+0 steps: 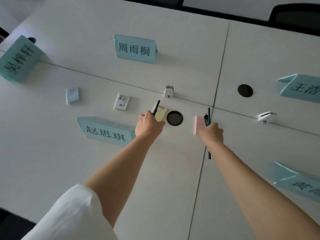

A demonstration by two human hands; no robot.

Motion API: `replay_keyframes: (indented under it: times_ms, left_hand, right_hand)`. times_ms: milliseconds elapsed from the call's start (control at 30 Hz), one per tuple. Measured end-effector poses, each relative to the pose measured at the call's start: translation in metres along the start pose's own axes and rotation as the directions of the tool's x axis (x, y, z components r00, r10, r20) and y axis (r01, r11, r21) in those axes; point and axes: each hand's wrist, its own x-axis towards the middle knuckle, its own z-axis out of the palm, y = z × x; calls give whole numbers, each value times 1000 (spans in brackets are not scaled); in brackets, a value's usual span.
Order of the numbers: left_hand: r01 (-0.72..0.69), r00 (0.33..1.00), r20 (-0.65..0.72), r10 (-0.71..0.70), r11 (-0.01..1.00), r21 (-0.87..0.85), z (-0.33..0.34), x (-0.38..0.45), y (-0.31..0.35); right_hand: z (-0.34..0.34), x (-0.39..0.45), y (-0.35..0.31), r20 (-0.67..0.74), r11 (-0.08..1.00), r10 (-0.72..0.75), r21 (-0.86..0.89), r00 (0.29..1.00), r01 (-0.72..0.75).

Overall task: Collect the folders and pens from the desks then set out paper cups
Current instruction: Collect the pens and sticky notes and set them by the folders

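Observation:
My left hand point(149, 124) is closed around a dark pen point(156, 107) that points up and away, over a pale yellow note pad point(161, 114) lying on the white desk point(52, 153). My right hand point(211, 132) grips a pink pad point(199, 124) together with dark pens point(209, 116); one long pen sticks out above and below the fist. A white-and-grey booklet point(122, 101) and a small pale blue pad point(71, 95) lie further left on the desk. No paper cups are in view.
Teal name cards stand around: one point(134, 49) at the back, one point(105, 130) beside my left wrist, one point(18, 59) at far left, two point(301, 88) point(297, 182) at right. Black cable holes point(174, 118) point(245, 90) and white clamps point(168, 91) point(265, 116) sit along the desk seams.

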Motion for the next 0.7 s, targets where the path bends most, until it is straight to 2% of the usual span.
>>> replay_keyframes:
  times_ms: [100,333,600,700]
  left_hand:
    - [4,1000,-27,-2,995,98,16,36,12]
    - [9,998,-64,5,976,215,47,82,17]
    - [26,1000,10,-27,987,159,40,93,14]
    - [-5,999,35,0,989,147,23,90,12]
  right_hand:
    - [12,24,-6,-11,997,47,-57,999,-47]
    - [29,49,-6,-94,992,-1,-124,996,-11]
    - [26,51,-9,-89,979,16,-203,996,-34]
    - [28,42,-22,-25,982,10,-187,1000,-15]
